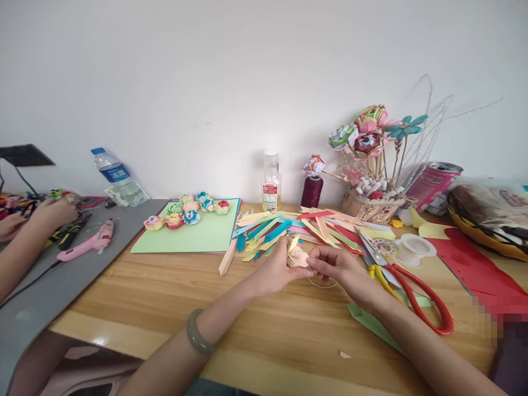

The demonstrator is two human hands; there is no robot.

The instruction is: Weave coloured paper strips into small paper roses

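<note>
My left hand is closed on a small folded paper piece, peach with a yellow strip standing up. At its right side, my right hand pinches the edge of the piece or the thin thread that loops below; which of them is too small to tell. Just behind both hands lies a pile of folded paper strips in many colours. Red-handled scissors lie partly behind my right forearm, beside a white spool.
Paper flowers sit on green sheets to the left. Behind the strips stand a clear bottle and a purple thread cone. A flower basket is back right. Another person's hands work at far left near a pink glue gun.
</note>
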